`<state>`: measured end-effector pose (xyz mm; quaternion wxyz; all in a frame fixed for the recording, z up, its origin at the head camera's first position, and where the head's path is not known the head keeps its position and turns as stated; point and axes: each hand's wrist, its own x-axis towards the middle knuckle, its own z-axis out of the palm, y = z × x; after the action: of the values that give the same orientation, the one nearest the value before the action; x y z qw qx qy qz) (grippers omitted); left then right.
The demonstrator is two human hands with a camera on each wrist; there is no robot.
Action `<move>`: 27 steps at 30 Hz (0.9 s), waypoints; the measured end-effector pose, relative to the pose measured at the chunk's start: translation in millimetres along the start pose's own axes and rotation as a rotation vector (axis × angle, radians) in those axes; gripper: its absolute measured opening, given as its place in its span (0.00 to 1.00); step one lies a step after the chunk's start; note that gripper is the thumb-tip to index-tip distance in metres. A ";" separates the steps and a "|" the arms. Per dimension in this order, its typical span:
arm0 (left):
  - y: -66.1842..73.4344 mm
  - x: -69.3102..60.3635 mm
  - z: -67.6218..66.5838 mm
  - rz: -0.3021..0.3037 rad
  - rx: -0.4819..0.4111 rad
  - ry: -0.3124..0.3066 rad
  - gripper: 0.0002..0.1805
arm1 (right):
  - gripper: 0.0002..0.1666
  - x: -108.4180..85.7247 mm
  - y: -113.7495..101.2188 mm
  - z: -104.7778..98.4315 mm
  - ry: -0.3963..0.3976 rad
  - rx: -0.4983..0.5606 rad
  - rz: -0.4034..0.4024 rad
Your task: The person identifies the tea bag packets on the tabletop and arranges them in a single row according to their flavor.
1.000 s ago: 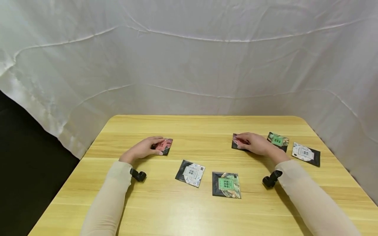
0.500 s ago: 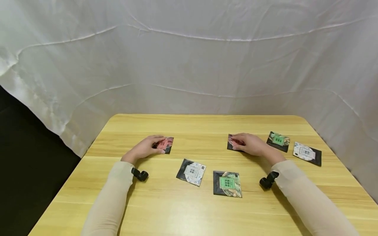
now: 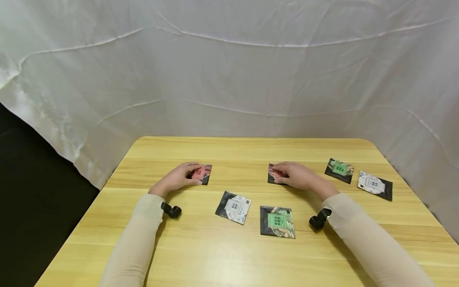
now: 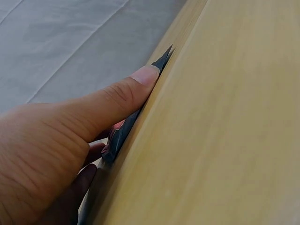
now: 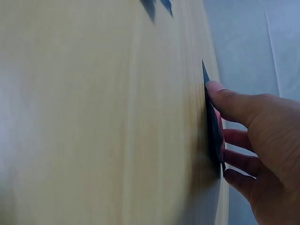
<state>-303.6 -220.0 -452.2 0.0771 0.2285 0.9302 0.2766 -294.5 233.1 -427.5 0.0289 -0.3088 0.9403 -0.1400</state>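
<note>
Two red-and-black packets lie flat toward the table's far side. At the left one, the left hand grips across its left part; in the left wrist view the thumb presses the black near edge and the other fingers are partly hidden behind. The right hand holds the other red packet by its near and far sides, covering its right part. In the right wrist view this packet sits low against the tabletop, between thumb and curled fingers.
Nearer the front lie a white-and-black packet and a green-and-black one. Beyond the right hand, another green packet and another white one lie side by side. A pale curtain hangs behind the table.
The right hand has slid its red packet leftward along the table, away from the green and white packets at right. The left hand keeps its place on the other red packet.
</note>
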 end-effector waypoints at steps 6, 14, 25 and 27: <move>0.1 -1.6 0.1 0.012 0.009 0.000 0.42 | 0.33 7.3 -13.3 5.1 -0.007 0.007 -0.039; 1.5 -4.6 0.8 -0.004 0.032 -0.006 0.44 | 0.36 16.3 -23.1 12.5 -0.030 0.002 -0.052; 3.9 -6.0 -0.1 -0.009 0.017 -0.008 0.44 | 0.38 30.0 -41.6 17.1 -0.070 -0.030 -0.041; 4.0 -5.8 -0.6 -0.007 0.016 -0.006 0.44 | 0.39 32.2 -46.1 16.8 -0.074 -0.031 -0.033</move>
<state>-297.0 -220.1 -449.3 0.0790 0.2266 0.9330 0.2682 -291.8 174.5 -429.6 0.0568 -0.3298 0.9354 -0.1142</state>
